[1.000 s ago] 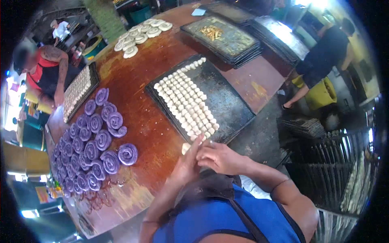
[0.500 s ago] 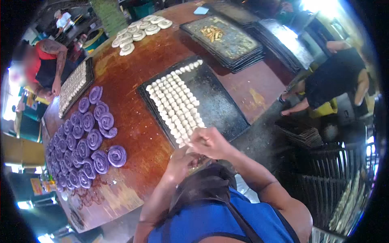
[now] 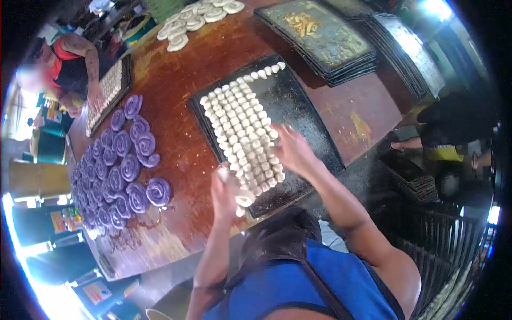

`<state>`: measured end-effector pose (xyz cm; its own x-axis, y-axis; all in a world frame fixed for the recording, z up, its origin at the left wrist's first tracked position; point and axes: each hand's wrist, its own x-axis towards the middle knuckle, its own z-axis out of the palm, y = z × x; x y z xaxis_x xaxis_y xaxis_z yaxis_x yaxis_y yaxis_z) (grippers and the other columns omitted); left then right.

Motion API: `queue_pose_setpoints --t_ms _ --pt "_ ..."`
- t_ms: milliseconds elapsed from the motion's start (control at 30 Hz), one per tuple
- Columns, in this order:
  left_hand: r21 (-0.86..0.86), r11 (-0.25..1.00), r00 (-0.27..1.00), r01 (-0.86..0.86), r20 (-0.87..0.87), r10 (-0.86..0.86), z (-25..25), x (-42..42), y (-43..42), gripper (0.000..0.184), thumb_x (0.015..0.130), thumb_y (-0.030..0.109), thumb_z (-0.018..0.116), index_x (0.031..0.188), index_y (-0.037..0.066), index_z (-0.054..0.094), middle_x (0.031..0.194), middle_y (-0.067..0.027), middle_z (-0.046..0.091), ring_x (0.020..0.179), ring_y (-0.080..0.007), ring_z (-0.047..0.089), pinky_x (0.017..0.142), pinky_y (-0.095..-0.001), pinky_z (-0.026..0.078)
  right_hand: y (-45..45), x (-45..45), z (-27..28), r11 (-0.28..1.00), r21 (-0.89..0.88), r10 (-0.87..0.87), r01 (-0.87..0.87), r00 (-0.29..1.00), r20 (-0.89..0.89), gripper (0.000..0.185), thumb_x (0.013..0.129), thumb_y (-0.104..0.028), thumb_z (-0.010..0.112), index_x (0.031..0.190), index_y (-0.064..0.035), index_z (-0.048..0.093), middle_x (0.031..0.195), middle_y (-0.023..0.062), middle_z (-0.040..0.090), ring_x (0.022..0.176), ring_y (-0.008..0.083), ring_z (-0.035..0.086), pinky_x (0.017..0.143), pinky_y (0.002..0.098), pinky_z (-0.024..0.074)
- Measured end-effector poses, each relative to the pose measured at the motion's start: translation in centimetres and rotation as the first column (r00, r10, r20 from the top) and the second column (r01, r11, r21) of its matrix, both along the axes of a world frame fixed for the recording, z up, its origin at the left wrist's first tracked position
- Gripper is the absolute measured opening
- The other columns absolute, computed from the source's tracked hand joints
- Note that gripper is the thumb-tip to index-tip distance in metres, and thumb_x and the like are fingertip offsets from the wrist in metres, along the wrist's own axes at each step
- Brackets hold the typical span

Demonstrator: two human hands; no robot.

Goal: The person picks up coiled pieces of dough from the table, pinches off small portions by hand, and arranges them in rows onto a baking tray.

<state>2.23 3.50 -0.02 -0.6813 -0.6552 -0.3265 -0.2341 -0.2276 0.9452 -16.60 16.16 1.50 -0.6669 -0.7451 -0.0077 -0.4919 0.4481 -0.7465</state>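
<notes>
My left hand [image 3: 224, 193] is closed around a rope of white dough [image 3: 245, 199], whose looped end hangs beside the near left corner of a dark baking tray [image 3: 312, 138]. Tight rows of small white dough balls [image 3: 237, 120] cover the tray's left part, with a single line running along its far edge. Over the right edge of these rows is my right hand [image 3: 293, 152]. Its thumb and fingers are curled about a dough ball at the row's end, partly hidden by the fingers.
Purple dough coils [image 3: 122, 170] lie left on the brown table [image 3: 176, 117]; white coils [image 3: 197, 18] lie at the back. Stacked trays [image 3: 330, 42] stand far right. A co-worker [image 3: 74, 69] handles another filled tray [image 3: 109, 93] at left. Another person stands at right.
My hands were together at the tray's near edge and are now apart. The right hand has moved forward over the dough rows; the left has shifted slightly left with the dough. The view has tilted.
</notes>
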Motion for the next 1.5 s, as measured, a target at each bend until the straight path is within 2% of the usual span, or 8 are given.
queue_pose_setpoints --t_ms 167,400,733,800,933,1133,1300,1500 --pt "-0.585 0.629 0.719 0.512 -0.109 -0.686 5.8 5.1 2.0 0.055 0.097 0.017 0.049 0.143 -0.001 0.025 0.122 -0.0165 0.055 0.105 -0.0296 0.058 0.09 -0.0376 0.049 5.1 12.8 8.4 0.878 -0.256 0.397 -0.404 0.914 -0.084 0.028 0.085 -0.015 0.066 0.106 0.0019 0.06 0.098 0.0175 0.063 0.082 0.029 0.065 0.071 0.0407 0.0524" --pt "0.366 0.835 0.911 0.412 -0.175 -0.373 2.9 5.1 2.8 0.037 0.1 0.026 0.038 0.116 -0.003 0.054 0.104 -0.0117 0.062 0.094 -0.0209 0.061 0.08 -0.0324 0.05 2.7 17.6 5.3 0.979 -0.202 -0.013 -0.019 0.988 -0.153 0.034 0.082 -0.012 0.066 0.114 -0.0007 0.062 0.09 0.0124 0.067 0.068 0.0275 0.065 0.064 0.0379 0.0537" --pt "-0.631 0.613 0.685 0.475 -0.173 -0.708 6.9 2.4 0.6 0.013 0.088 0.006 0.049 0.082 0.003 0.06 0.074 -0.0069 0.059 0.065 -0.0156 0.054 0.062 -0.0277 0.042 4.2 9.0 4.8 0.886 -0.462 0.2 -0.033 0.927 0.318 0.023 0.08 -0.019 0.07 0.077 -0.0005 0.057 0.065 0.0107 0.058 0.052 0.027 0.055 0.048 0.0347 0.0416" --pt "0.572 0.806 0.755 0.152 -0.593 0.279 6.8 -0.2 -1.9 0.013 0.092 0.009 0.048 0.081 0.007 0.056 0.065 -0.0022 0.05 0.06 -0.0099 0.046 0.062 -0.0251 0.039 4.9 5.4 2.3 0.989 -0.145 0.031 -0.024 0.998 0.049 0.019 0.082 -0.015 0.068 0.079 0.0002 0.057 0.072 0.0113 0.061 0.06 0.0287 0.058 0.054 0.0372 0.0447" --pt "0.196 0.888 0.9 0.415 0.054 -0.433 4.2 -0.2 2.9 0.015 0.095 0.017 0.053 0.088 0.005 0.057 0.066 0.0031 0.047 0.059 -0.0075 0.044 0.057 -0.0233 0.039 2.2 -0.5 -4.3 0.996 -0.039 -0.08 0.079 0.996 -0.039 0.013 0.084 -0.013 0.064 0.084 -0.0013 0.058 0.085 0.0141 0.063 0.077 0.0316 0.061 0.066 0.0412 0.0486" --pt "0.539 0.842 0.918 0.005 -0.337 0.211 0.5 0.8 -0.8 0.025 0.096 0.015 0.045 0.115 0.0 0.052 0.089 -0.0074 0.056 0.073 -0.0131 0.054 0.067 -0.0302 0.052 0.2 -0.6 -3.9 0.996 0.047 -0.069 0.072 0.996 -0.054 0.022 0.083 -0.013 0.066 0.101 -0.0015 0.058 0.094 0.0167 0.062 0.082 0.0321 0.063 0.075 0.0427 0.0505" --pt "-0.693 0.604 0.805 0.395 -0.056 -0.59 2.9 4.1 1.9 0.044 0.094 0.006 0.045 0.136 -0.002 0.036 0.123 -0.0184 0.055 0.102 -0.025 0.06 0.087 -0.0345 0.05 4.6 11.2 7.1 0.957 -0.151 0.256 -0.249 0.966 0.028 0.022 0.088 -0.016 0.063 0.102 -0.0004 0.061 0.106 0.0209 0.06 0.092 0.0313 0.064 0.082 0.0418 0.0527" --pt "0.268 0.769 0.798 0.58 -0.375 -0.472 1.0 6.4 2.3 0.041 0.099 0.026 0.04 0.129 -0.001 0.047 0.121 -0.0143 0.056 0.105 -0.0289 0.058 0.089 -0.0381 0.049 1.2 16.5 5.0 0.977 -0.215 -0.044 0.017 0.992 -0.119 0.026 0.081 -0.002 0.064 0.107 -0.0008 0.066 0.09 0.0123 0.067 0.075 0.0192 0.066 0.065 0.032 0.0546"
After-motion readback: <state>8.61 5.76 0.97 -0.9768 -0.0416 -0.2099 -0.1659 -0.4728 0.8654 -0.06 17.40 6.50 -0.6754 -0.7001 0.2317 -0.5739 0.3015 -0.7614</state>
